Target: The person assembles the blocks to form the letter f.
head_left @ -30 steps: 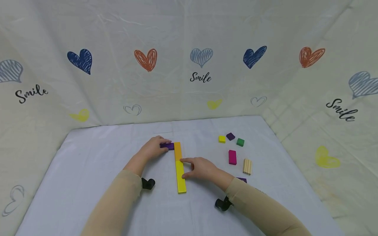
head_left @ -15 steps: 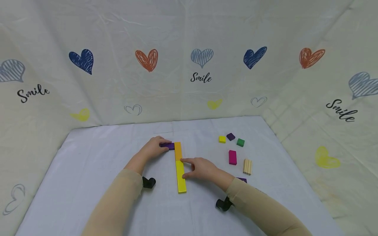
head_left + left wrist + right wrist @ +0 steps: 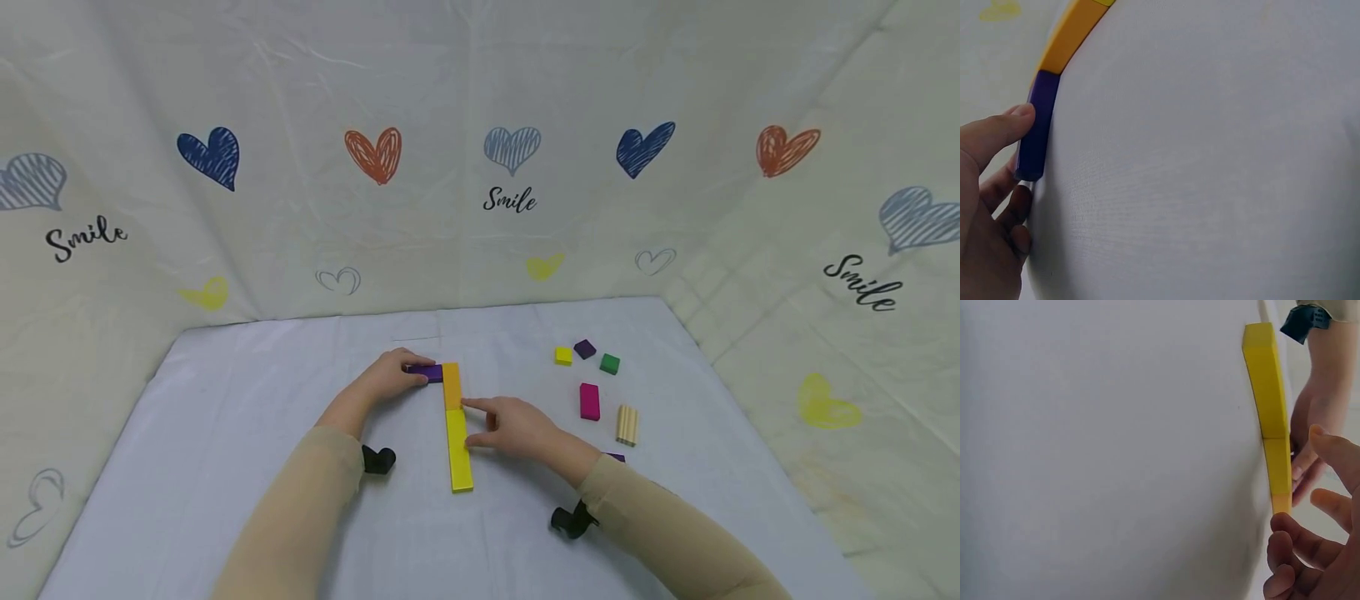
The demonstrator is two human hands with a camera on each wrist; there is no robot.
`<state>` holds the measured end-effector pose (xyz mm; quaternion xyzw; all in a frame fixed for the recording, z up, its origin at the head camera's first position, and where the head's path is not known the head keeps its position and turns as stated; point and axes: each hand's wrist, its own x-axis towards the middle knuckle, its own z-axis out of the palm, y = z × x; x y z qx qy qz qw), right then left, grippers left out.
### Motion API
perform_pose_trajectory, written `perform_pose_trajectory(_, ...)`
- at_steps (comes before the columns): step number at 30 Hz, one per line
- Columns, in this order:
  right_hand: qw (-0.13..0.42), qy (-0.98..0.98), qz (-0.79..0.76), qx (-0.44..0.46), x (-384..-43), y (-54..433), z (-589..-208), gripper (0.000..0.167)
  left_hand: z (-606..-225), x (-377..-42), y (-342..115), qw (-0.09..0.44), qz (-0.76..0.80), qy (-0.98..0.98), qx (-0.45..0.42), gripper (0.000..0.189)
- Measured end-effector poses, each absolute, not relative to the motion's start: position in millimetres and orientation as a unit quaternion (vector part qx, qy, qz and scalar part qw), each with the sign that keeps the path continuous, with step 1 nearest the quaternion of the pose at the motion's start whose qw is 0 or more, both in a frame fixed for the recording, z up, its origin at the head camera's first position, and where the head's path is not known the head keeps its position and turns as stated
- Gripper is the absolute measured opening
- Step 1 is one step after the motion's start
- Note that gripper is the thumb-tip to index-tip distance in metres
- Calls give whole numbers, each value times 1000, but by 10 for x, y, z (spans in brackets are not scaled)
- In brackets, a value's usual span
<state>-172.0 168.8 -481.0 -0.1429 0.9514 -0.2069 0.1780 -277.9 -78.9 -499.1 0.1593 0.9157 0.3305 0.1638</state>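
In the head view, my left hand [image 3: 382, 377] pinches a purple block [image 3: 430, 373] between thumb and fingers. The purple block's right end meets the far end of an orange block [image 3: 452, 385], forming a corner. Toward me, a yellow strip [image 3: 458, 454] continues the orange block in line. A seam crosses the yellow part in the right wrist view, where the thumb of my right hand [image 3: 1319, 550] stands apart from it. That hand's index finger extends to the right side of the orange block, its other fingers curled loosely; whether the tip touches cannot be told.
To the right lie a yellow cube [image 3: 563, 356], a dark purple block [image 3: 585, 349], a green block [image 3: 610, 364], a magenta block [image 3: 589, 402] and a ridged wooden piece [image 3: 627, 425]. My right forearm partly hides another purple block [image 3: 617, 457]. A white cloth [image 3: 225, 433] covers the table.
My right hand has eased slightly away to the right from the orange and yellow blocks. My left hand still holds the purple block in place.
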Motion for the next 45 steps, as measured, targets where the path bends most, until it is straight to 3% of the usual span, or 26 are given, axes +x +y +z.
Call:
perform_pose_trajectory(12,141,955,-231,-121,-1697,1971,-4563,63,-4997,-2797,-787,174,345,910,154,34)
perform_pose_trajectory(25,113,961,-221,-126,-1454,2798,-4434,57,-5024,-2822,-801,180,347,909,145,34)
perform_pose_trajectory(35,152,955,-238,-86,-1147,3305,-4368,52,-4981,-2799,-784,181,343,910,146,34)
perform_pose_trajectory(45,186,952,-224,-90,-1010,3503,-4513,47,-5014,-2830,-793,184,350,906,150,35)
